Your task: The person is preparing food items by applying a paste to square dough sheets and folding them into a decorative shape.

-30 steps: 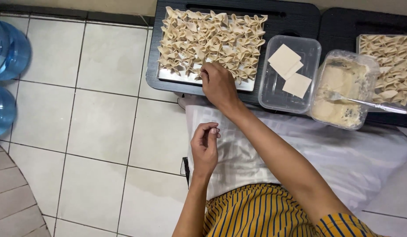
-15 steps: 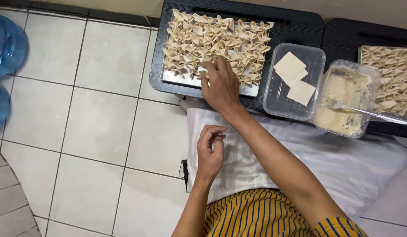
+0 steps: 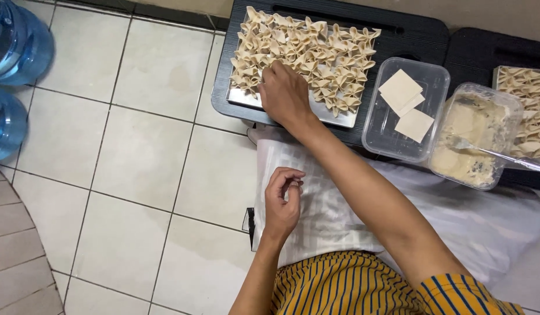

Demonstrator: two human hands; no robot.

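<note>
Head view: right hand (image 3: 284,93) fingers flat, empty, on dumpling tray (image 3: 293,108); left hand (image 3: 281,201) fingers pinched, contents unclear.

right hand (image 3: 286,93): fingertips hidden among folded dumplings (image 3: 308,55) at 12 o'clock | left hand (image 3: 282,201): whether it pinches anything too small to tell | second dumpling tray (image 3: 526,108): cut by edge, 3 o'clock | water bottles (image 3: 13,44): cropped, 9–10 o'clock | spoon handle (image 3: 514,158): blurred
</note>
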